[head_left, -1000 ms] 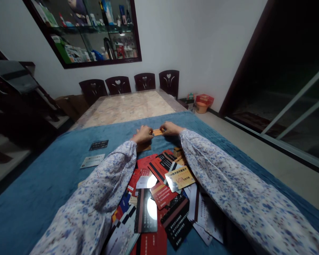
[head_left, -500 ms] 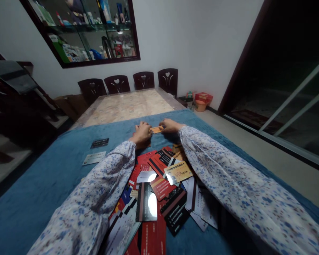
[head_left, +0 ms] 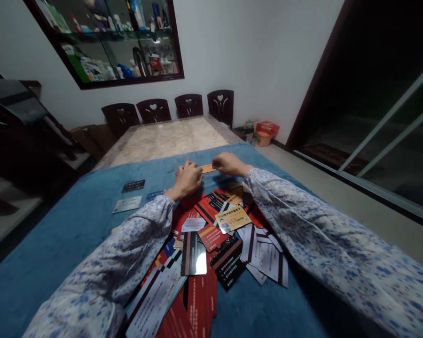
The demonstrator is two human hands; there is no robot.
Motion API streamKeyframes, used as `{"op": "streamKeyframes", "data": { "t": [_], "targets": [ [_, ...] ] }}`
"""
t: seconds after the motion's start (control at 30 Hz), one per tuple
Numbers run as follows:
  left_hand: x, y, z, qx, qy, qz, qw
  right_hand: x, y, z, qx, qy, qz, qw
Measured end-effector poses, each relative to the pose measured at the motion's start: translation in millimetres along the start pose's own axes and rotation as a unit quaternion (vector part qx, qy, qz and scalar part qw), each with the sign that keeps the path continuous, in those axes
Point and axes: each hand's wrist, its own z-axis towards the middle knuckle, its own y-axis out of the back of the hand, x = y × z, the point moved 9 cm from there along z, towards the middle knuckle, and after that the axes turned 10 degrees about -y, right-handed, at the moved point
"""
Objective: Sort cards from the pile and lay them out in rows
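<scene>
Beyond the card pile, a yellow-orange card (head_left: 207, 168) spans the gap between my two hands. My left hand (head_left: 189, 179) has its fingers curled at the card's left end. The right end is pinched in the fingers of my right hand (head_left: 230, 164). Nearer to me spreads a loose pile of plastic cards, among them a gold VIP card (head_left: 233, 219), a black card with a stripe (head_left: 193, 253), a red card (head_left: 213, 237) and white striped cards (head_left: 268, 258). Part of the pile is hidden under my forearms.
A blue cloth (head_left: 74, 234) covers the near part of the table. To the left lie a black card (head_left: 133, 186), a silver-white card (head_left: 127, 204) and a blue card (head_left: 155, 195). The bare marble tabletop (head_left: 169, 138) reaches back to several dark chairs (head_left: 153, 111).
My right hand has risen slightly, and the card between my hands sits a little higher. My forearms have spread apart, uncovering the blue card at left and more white cards at right.
</scene>
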Motion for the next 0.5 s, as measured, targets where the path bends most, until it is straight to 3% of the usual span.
{"op": "streamKeyframes", "data": {
  "t": [0.5],
  "targets": [
    [-37.9,19.1,-53.1,-0.055,-0.028,-0.053,0.997,5.2,9.2,-72.7,-0.039,0.073,0.029,0.996]
  ]
}}
